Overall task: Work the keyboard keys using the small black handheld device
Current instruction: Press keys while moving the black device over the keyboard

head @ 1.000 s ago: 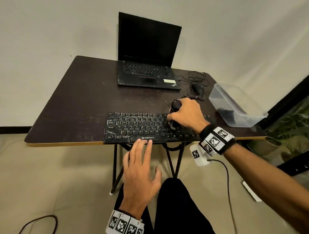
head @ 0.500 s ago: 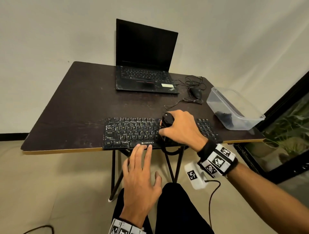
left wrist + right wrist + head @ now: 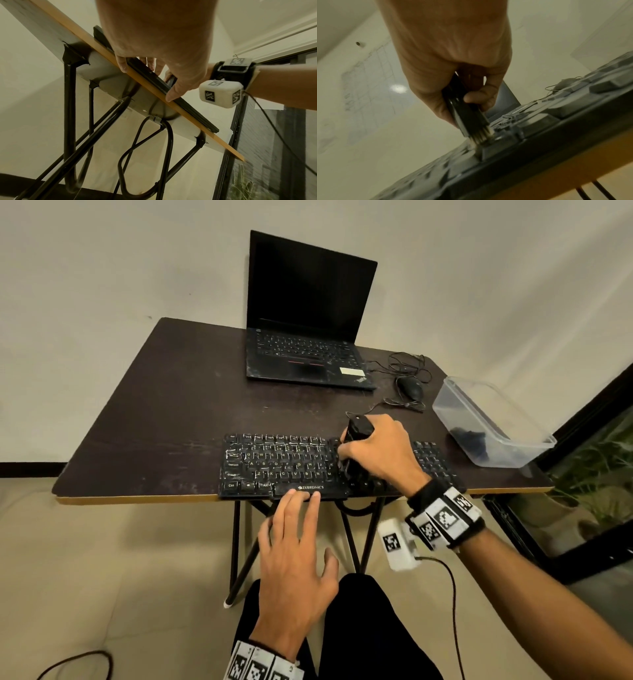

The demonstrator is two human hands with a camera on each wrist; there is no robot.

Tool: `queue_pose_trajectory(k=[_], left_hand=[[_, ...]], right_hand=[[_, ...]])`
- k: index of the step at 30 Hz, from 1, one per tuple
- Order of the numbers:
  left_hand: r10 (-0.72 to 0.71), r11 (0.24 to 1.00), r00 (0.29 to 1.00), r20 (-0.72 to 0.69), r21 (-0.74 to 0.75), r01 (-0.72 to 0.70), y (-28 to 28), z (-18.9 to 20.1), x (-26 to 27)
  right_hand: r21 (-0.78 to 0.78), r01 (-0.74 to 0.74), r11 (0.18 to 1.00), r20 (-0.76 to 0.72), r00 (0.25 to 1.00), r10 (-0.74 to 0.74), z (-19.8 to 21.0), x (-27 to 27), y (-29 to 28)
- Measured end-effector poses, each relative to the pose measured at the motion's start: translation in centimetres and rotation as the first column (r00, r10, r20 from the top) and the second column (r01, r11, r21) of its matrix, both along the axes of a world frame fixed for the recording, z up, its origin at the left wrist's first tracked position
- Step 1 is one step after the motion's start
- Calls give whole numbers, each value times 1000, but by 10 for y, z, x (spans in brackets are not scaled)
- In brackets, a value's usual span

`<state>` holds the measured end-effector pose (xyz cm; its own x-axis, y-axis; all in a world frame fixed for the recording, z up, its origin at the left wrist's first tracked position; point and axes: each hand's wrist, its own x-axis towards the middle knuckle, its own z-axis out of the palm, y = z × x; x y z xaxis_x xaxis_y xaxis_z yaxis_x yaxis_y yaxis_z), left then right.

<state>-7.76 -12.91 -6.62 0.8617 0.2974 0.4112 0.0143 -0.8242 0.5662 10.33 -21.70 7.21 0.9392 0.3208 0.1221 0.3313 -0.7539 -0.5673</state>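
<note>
- Right hand [image 3: 380, 455]: fingers curled round black brush [image 3: 467, 119], bristles on keyboard [image 3: 284, 465].
- Left hand [image 3: 294, 563]: fingers straight, resting on keyboard's front edge, holding nothing.

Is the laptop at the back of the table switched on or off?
It looks off or asleep: the laptop stands open, lid upright, but its screen is fully dark. Whether it has power, the pictures cannot tell.

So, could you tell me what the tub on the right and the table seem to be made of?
The tub looks like clear, slightly frosted plastic: the dark items inside show through its walls. The table looks like laminated board, with a dark matte, scuffed top and a pale tan edge band; its black legs appear to be painted metal tube.
</note>
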Motion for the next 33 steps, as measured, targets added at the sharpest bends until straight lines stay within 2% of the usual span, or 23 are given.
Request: queue_pose_trajectory(k=[3,8,12,16,21,23,26,28,31,33], left_hand=[[-1,1000,1000,5,25,1,1,-1,0],[-11,999,1000,5,33,11,4,0,-1],[-21,999,1000,-17,36,21,5,2,-1],[-20,1000,1000,-14,-1,20,3,3,-1],[-29,999,999,-21,20,29,5,2,-3],[-36,999,999,-36,32,38,7,3,-3],[-29,999,998,-59,44,31,5,4,-2],[-27,998,996,-86,49,31,2,5,-2],[-36,997,993,-112,62,44,4,5,-3],[-37,997,992,-118,62,45,6,4,-3]], right_hand=[[84,21,996,-7,1000,-20,2,16,5],[58,-4,998,-6,1000,5,-4,20,-8],[124,15,992,-94,996,-4,-2,18,-18],[161,-68,985,-161,983,94,-9,0,-6],[257,-24,966,-134,989,60,-2,18,12],[272,-81,959,-130,984,120,-7,10,13],[230,-263,937,-110,950,293,-19,-7,14],[217,-245,945,-95,958,270,-15,8,20],[267,-194,944,-167,955,244,-7,28,25],[256,-273,927,-164,933,319,-8,14,26]])
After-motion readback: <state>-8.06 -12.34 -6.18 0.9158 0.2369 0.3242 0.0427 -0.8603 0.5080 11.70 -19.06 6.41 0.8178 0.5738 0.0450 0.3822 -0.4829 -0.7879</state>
